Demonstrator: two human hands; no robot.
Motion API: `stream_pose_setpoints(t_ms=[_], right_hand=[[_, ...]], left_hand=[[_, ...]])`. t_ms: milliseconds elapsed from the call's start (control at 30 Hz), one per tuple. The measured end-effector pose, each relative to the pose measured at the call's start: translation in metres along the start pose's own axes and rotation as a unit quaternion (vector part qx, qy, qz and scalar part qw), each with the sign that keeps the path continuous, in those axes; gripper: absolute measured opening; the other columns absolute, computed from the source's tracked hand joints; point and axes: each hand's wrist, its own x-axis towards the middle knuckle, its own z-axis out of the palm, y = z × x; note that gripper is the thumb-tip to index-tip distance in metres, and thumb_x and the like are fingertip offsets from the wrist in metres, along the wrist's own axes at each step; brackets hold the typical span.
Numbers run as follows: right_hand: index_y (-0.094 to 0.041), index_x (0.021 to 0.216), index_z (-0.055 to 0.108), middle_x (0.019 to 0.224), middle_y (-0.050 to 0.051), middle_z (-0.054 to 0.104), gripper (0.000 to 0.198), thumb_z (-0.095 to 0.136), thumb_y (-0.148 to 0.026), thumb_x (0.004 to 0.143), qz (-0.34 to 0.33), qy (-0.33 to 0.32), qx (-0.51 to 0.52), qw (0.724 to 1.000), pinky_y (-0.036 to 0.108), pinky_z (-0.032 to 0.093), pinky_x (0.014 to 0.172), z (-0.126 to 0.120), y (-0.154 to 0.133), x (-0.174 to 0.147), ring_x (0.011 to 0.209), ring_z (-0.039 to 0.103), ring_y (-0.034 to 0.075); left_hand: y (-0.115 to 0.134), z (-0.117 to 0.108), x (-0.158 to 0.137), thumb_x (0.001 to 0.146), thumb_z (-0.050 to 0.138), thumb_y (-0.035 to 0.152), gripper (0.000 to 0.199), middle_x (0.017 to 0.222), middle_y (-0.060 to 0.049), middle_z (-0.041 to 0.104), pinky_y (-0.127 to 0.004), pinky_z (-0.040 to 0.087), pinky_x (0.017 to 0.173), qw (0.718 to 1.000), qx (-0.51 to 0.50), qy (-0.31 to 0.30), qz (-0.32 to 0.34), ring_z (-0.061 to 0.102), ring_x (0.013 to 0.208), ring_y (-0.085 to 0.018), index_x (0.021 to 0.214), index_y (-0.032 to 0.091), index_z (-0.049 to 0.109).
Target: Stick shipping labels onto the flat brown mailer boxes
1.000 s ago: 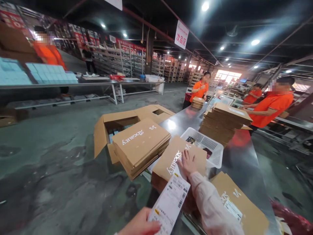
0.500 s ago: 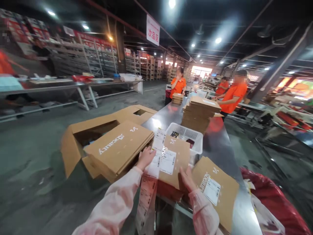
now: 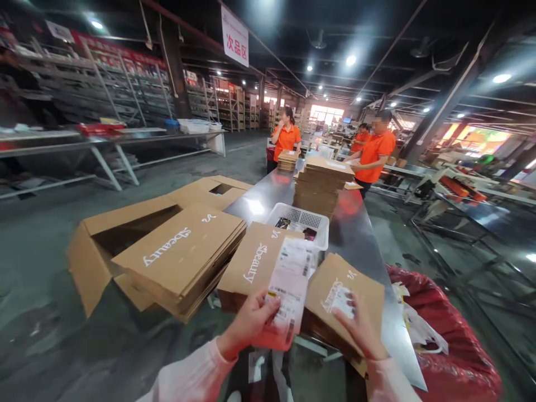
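Observation:
My left hand (image 3: pixel 253 318) pinches a strip of printed shipping labels (image 3: pixel 288 290) between thumb and fingers. The strip stands up over the right part of the middle stack of flat brown cardboard boxes (image 3: pixel 247 259), whose top carries white "beauty" lettering. My right hand (image 3: pixel 360 326) has its fingers apart over the right stack of cardboard boxes (image 3: pixel 366 285). A white label (image 3: pixel 341 300) lies on that stack's top box, partly behind my fingers; whether the fingertips touch the box I cannot tell.
A larger pile of flat boxes (image 3: pixel 184 245) leans over an open carton (image 3: pixel 90 268) at the left. Behind the middle stack is a white basket (image 3: pixel 320 231) with small packets. A tall cardboard stack (image 3: pixel 316 192) stands farther along the metal table (image 3: pixel 355 234). A red bag (image 3: pixel 460 340) is at right.
My left hand has raised the label strip off the middle stack. My right hand has moved from the middle stack to over the right one. The middle stack's top label no longer shows.

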Motion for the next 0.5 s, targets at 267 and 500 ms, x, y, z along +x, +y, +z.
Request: stream_pose_setpoints(t_ms=[267,500], right_hand=[[-0.014,0.096,0.068,0.093,0.014,0.073,0.055,0.073,-0.058,0.064,0.043,-0.245,0.327,0.912,0.044,0.055,0.079,0.093,-0.1,-0.058,0.084,0.068,0.03],[-0.017,0.083,0.076,0.084,0.011,0.075,0.045,0.07,-0.057,0.063,-0.02,-0.237,0.198,0.951,0.039,0.055,0.076,0.085,-0.112,-0.007,0.079,0.069,0.028]], left_hand=[[-0.018,-0.006,-0.003,0.063,0.076,0.051,0.047,0.082,-0.007,0.071,-0.028,0.048,0.073,0.992,0.028,0.1,0.068,0.062,0.077,-0.018,0.087,0.012,0.067],[-0.029,-0.015,-0.004,0.063,0.073,0.056,0.046,0.065,-0.002,0.064,-0.025,0.042,0.062,0.983,0.025,0.166,0.072,0.054,0.062,-0.013,0.071,0.011,0.066]])
